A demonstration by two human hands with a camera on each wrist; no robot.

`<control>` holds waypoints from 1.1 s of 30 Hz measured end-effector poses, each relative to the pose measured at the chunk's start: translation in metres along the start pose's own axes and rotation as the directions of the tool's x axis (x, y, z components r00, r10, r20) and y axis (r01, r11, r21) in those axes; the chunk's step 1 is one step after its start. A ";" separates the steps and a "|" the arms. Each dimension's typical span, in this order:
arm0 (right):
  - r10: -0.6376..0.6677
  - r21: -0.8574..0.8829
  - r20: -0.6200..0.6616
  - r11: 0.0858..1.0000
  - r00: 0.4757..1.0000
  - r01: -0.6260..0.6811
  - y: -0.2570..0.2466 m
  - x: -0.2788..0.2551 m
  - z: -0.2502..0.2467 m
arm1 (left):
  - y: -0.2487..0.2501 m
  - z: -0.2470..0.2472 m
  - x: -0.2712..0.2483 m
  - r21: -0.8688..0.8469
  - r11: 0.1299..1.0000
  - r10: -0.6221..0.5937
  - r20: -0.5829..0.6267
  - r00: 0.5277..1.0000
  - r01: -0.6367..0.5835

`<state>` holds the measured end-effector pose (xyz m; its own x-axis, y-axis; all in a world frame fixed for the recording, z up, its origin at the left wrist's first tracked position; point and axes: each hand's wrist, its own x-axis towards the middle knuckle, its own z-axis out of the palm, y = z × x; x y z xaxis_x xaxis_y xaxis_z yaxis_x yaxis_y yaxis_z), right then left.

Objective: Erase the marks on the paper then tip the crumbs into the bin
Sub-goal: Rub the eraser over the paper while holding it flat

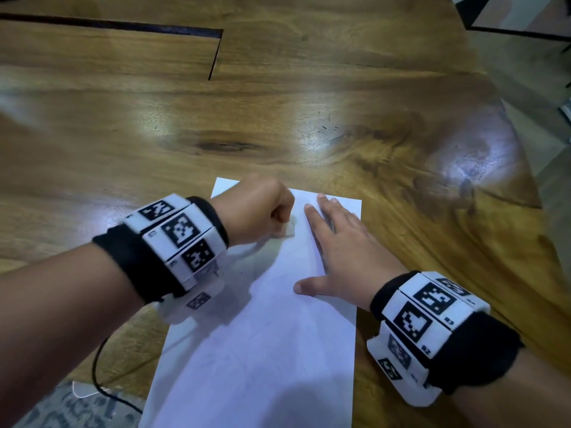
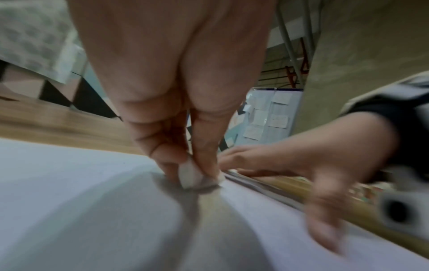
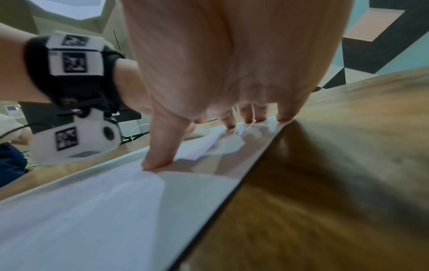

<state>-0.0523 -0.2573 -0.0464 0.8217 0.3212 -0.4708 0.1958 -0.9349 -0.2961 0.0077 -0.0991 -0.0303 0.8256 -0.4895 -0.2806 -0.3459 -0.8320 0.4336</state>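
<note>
A white sheet of paper (image 1: 262,350) lies on the wooden table, long side running away from me. My left hand (image 1: 262,211) is curled near the sheet's far left corner and pinches a small white eraser (image 1: 289,230) against the paper; the left wrist view shows the eraser (image 2: 194,176) between thumb and fingers, its tip on the sheet (image 2: 81,201). My right hand (image 1: 336,242) lies flat on the paper's right side, fingers straight and spread, thumb pointing left. The right wrist view shows the fingertips (image 3: 157,163) pressing the sheet (image 3: 92,210). Any marks are too faint to make out.
The glossy wooden table (image 1: 278,118) stretches ahead, with a dark seam (image 1: 213,57) at the far left. Its right edge (image 1: 525,180) curves off towards the floor. A black cable (image 1: 99,375) hangs off the near left edge. No bin is in view.
</note>
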 end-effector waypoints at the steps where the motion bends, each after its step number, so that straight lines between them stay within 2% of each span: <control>1: 0.000 0.005 -0.001 1.000 1.000 0.000 0.000 0.000 0.000 | -0.001 0.003 -0.008 0.004 1.000 0.014 0.072 0.997 -0.014; 3: -0.001 0.011 -0.004 1.000 1.000 0.001 0.000 0.000 0.000 | -0.003 0.005 -0.014 -0.003 1.000 0.020 0.151 0.988 -0.020; 4: -0.001 0.008 -0.003 1.000 1.000 0.001 0.000 0.000 0.000 | -0.003 0.003 -0.011 -0.016 1.000 0.013 0.139 0.990 -0.011; 8: 0.003 0.002 0.002 1.000 1.000 -0.003 0.000 -0.001 0.000 | 0.001 -0.011 0.018 -0.018 0.999 -0.031 -0.068 0.997 0.029; 11: 0.003 0.001 -0.001 1.000 1.000 -0.003 0.000 -0.001 0.001 | 0.004 -0.011 0.022 -0.021 0.999 -0.044 -0.102 0.994 0.042; 13: 0.005 0.005 -0.003 1.000 1.000 -0.005 0.000 0.000 0.001 | 0.001 -0.004 0.011 -0.032 0.999 -0.045 -0.076 0.996 0.043; 17: 0.009 0.013 0.003 1.000 1.000 -0.009 0.000 0.000 0.000 | -0.002 0.007 -0.010 -0.011 1.000 0.015 0.098 0.995 -0.014; 18: 0.008 0.009 0.003 1.000 1.000 -0.008 0.000 -0.001 0.000 | -0.003 0.004 -0.007 -0.023 1.000 0.000 0.080 0.997 0.002; 21: 0.009 0.000 0.004 1.000 1.000 -0.009 0.000 0.000 0.001 | -0.004 -0.009 0.014 -0.037 0.998 -0.054 -0.105 0.993 0.050; 23: 0.011 0.003 0.001 1.000 1.000 -0.011 0.000 0.000 0.001 | -0.002 -0.011 0.017 -0.036 0.998 -0.053 -0.155 0.987 0.048; 25: 0.009 0.004 -0.002 1.000 1.000 -0.009 0.001 0.000 0.002 | -0.001 -0.002 0.001 -0.039 0.999 -0.003 -0.100 0.995 -0.001; 29: 0.009 0.018 0.003 1.000 1.000 -0.009 0.000 -0.001 0.001 | -0.002 0.018 -0.039 -0.014 0.995 0.104 0.154 0.983 -0.103; 31: 0.008 0.014 0.007 1.000 1.000 -0.008 -0.001 -0.001 0.000 | -0.002 0.014 -0.033 -0.020 0.997 0.080 0.140 0.987 -0.078; 33: 0.012 0.010 0.008 1.000 1.000 -0.012 -0.001 0.000 0.001 | -0.001 0.007 -0.012 -0.028 0.999 0.031 0.024 0.999 -0.031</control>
<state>-0.0531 -0.2568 -0.0465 0.8196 0.3115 -0.4808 0.1806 -0.9370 -0.2991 -0.0049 -0.0941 -0.0330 0.8035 -0.5215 -0.2871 -0.3584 -0.8088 0.4663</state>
